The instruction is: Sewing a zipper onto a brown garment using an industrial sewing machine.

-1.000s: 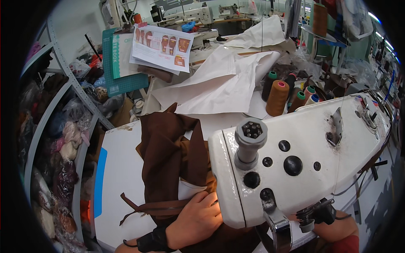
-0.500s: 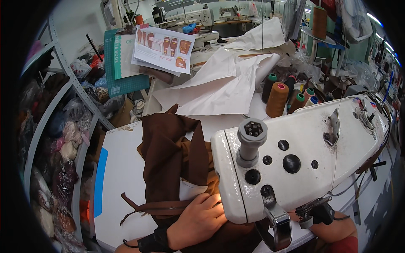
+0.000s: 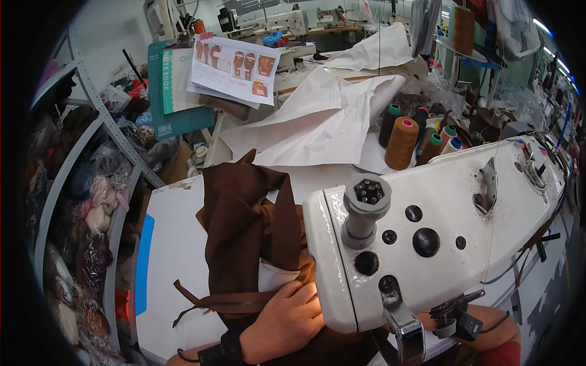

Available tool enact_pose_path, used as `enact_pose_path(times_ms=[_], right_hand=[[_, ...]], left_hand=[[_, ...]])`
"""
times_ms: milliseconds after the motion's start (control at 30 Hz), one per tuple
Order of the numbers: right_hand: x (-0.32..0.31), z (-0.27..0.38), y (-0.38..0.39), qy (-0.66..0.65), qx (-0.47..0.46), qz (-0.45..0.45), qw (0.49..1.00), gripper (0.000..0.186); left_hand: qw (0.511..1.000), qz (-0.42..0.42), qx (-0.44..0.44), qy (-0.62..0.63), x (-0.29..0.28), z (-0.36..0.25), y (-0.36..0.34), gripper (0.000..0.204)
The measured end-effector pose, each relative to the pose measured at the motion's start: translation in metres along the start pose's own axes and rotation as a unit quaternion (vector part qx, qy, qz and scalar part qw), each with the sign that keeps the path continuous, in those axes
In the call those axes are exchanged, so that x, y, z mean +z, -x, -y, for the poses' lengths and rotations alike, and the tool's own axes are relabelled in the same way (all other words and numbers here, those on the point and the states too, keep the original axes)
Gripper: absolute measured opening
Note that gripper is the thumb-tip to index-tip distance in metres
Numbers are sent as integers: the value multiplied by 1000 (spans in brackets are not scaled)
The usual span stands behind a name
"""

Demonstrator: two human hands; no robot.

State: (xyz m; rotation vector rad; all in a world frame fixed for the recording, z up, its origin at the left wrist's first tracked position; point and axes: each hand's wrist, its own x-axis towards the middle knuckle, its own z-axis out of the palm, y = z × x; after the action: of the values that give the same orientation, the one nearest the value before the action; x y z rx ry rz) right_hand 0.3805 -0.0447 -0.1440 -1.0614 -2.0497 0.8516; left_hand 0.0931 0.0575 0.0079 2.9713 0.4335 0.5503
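Observation:
My left hand (image 3: 281,323) lies on the brown fabric piece (image 3: 235,226), close to the left end of the white sewing machine (image 3: 397,244). Its fingers are bent and pressed together over a brown zipper (image 3: 244,301). The fingertips reach behind the machine head, where a lamp lights them. The loose zipper end trails left over the white tabletop (image 3: 177,256). Of my right hand (image 3: 425,321), only a little skin shows behind the machine's metal lever (image 3: 408,332); its fingers are hidden. A lighter brown layer and a white patch show within the folded fabric.
Several thread cones (image 3: 401,143) stand behind the machine. Large white sheets (image 3: 317,122) lie beyond the fabric. Printed papers (image 3: 235,67) and a green cutting mat (image 3: 183,125) are at the back left. A metal shelf (image 3: 113,131) with bagged materials stands at left.
The view has shifted slightly, so the machine appears a little lower and larger. My left hand stays on the zipper with hardly any movement; the fabric lies nearly as before.

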Motion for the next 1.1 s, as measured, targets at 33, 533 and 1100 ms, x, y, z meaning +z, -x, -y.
enact_pose_path(times_ms=[33, 533, 1100], right_hand=[[-2, -1, 1, -1, -1, 1, 1000, 13], [-52, 82, -45, 327, -5, 168, 930, 8], [-53, 86, -46, 290, -13, 149, 945, 21]], left_hand=[[1000, -2, -5, 5, 0, 0, 0, 5], [999, -8, -20, 43, -4, 3, -3, 21], [1000, -13, -1, 23, 0, 9, -3, 26]])
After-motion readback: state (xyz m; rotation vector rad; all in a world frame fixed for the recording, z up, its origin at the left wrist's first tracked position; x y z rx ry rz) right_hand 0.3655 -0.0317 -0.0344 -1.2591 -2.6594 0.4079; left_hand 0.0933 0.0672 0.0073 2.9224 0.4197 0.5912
